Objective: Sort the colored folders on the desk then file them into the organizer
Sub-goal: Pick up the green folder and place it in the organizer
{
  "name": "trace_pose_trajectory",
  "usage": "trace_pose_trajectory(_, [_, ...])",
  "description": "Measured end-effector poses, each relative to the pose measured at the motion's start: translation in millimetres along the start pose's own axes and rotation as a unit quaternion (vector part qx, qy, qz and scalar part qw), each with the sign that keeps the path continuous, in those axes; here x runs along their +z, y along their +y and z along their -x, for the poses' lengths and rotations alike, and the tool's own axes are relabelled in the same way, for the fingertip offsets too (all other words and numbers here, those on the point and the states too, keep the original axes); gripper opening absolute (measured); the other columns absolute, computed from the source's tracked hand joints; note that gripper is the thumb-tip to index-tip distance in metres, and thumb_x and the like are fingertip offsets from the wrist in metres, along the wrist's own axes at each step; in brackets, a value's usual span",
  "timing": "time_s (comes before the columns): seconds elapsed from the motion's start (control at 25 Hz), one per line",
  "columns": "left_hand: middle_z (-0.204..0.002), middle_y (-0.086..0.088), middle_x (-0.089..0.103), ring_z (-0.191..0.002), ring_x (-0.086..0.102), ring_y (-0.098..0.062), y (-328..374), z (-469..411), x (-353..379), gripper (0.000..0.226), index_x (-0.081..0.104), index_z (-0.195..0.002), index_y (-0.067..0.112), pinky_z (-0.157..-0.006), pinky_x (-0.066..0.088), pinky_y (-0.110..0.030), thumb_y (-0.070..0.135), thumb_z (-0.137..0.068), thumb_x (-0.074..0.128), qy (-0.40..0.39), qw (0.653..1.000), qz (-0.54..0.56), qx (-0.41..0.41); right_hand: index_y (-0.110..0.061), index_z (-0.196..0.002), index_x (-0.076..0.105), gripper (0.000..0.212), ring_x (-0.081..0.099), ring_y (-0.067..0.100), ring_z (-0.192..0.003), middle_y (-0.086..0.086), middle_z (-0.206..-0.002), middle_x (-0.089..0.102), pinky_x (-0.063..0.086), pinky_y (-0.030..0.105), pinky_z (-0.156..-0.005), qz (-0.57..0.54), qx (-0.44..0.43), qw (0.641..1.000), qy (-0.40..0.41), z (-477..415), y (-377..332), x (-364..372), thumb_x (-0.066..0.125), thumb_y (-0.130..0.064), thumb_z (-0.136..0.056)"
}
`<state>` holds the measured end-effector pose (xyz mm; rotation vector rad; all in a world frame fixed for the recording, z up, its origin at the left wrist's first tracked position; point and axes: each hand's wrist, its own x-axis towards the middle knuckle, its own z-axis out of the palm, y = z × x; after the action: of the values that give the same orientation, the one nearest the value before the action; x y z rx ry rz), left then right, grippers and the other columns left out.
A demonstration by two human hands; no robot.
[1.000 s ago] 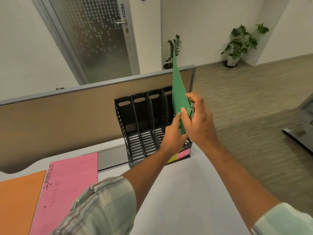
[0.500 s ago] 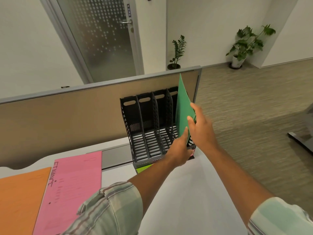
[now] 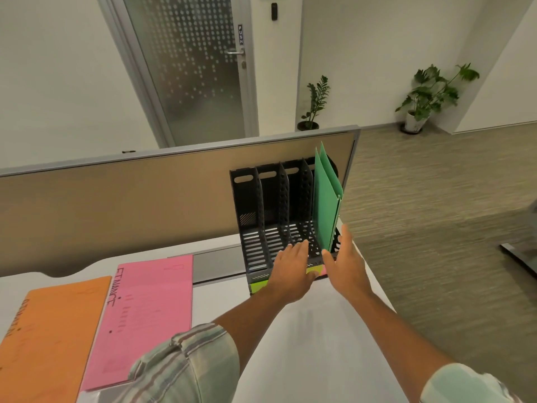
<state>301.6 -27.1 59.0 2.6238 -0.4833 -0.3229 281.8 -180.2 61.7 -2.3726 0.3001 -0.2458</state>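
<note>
A green folder [image 3: 327, 199] stands upright in the rightmost slot of the black organizer [image 3: 252, 216] at the desk's far right. My right hand [image 3: 344, 266] is just in front of that slot with its fingers spread, holding nothing. My left hand [image 3: 292, 266] rests palm down on the organizer's front lip, fingers apart. The organizer's other slots look empty. A pink folder [image 3: 145, 315] with handwriting and an orange folder [image 3: 49, 338] lie flat side by side on the desk at the left.
A beige partition [image 3: 116, 207] runs along the back of the white desk [image 3: 305, 344]. Coloured labels show on the organizer's front base. The desk's right edge drops to carpet. A door and two potted plants stand beyond.
The green folder went from held high above the organizer down into the rightmost slot. Both hands have let go of it and drawn back to the organizer's front.
</note>
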Motion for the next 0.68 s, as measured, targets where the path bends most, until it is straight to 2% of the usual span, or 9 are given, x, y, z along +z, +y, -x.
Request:
trace_pose_trajectory(0.08, [-0.176,-0.007,0.015,-0.163,0.007,-0.031,-15.5,16.7,2.1,0.082,0.008,-0.168,0.016,-0.131,0.007,-0.049,0.045,-0.106,0.053,-0.002,0.999,-0.044,-0.008,-0.016,-0.159,0.017,0.078,0.054,0.033,-0.129,0.012,-0.151,0.048,0.046,0.047,-0.105,0.056,-0.011,0.998,-0.016,20.0,2.0,13.3,0.062,-0.031,-0.097])
trace_pose_trajectory(0.2, [-0.176,-0.007,0.01,-0.163,0.001,-0.032,-39.7,49.5,4.4,0.081,0.008,-0.168,0.015,-0.132,0.003,-0.051,0.049,-0.107,0.048,0.01,0.996,-0.087,-0.012,-0.012,-0.158,0.021,0.077,0.039,0.029,-0.145,0.01,-0.161,0.035,0.038,0.044,-0.115,0.12,-0.028,0.992,-0.034,50.5,-3.0,34.6,0.064,-0.032,-0.096])
trace_pose_trajectory(0.36, [-0.177,-0.007,0.003,-0.163,-0.005,-0.032,-80.0,98.6,8.2,0.082,0.006,-0.168,0.017,-0.131,-0.001,-0.053,0.053,-0.107,0.045,0.018,0.993,-0.111,-0.036,-0.012,-0.159,0.02,0.079,0.029,0.028,-0.151,0.011,-0.165,0.027,0.031,0.043,-0.119,0.176,-0.057,0.981,-0.051,92.6,-18.2,65.6,0.06,-0.039,-0.098])
trace_pose_trajectory(0.56, [-0.176,-0.01,-0.007,-0.162,-0.014,-0.035,-139.2,168.6,0.1,0.08,0.0,-0.168,0.016,-0.131,-0.008,-0.055,0.055,-0.108,0.038,0.01,0.988,-0.136,-0.073,-0.013,-0.16,0.017,0.077,0.022,0.027,-0.154,0.009,-0.167,0.021,0.023,0.046,-0.123,0.21,-0.099,0.969,-0.088,143.9,-50.4,112.7,0.052,-0.046,-0.1])
trace_pose_trajectory(0.68, [-0.176,-0.012,-0.008,-0.162,-0.014,-0.036,-177.1,208.7,-7.9,0.081,-0.002,-0.168,0.015,-0.129,-0.009,-0.055,0.055,-0.108,0.036,0.008,0.985,-0.143,-0.098,-0.013,-0.16,0.021,0.079,0.027,0.028,-0.153,0.011,-0.166,0.025,0.025,0.047,-0.122,0.232,-0.116,0.959,-0.111,174.3,-76.2,144.4,0.052,-0.051,-0.098])
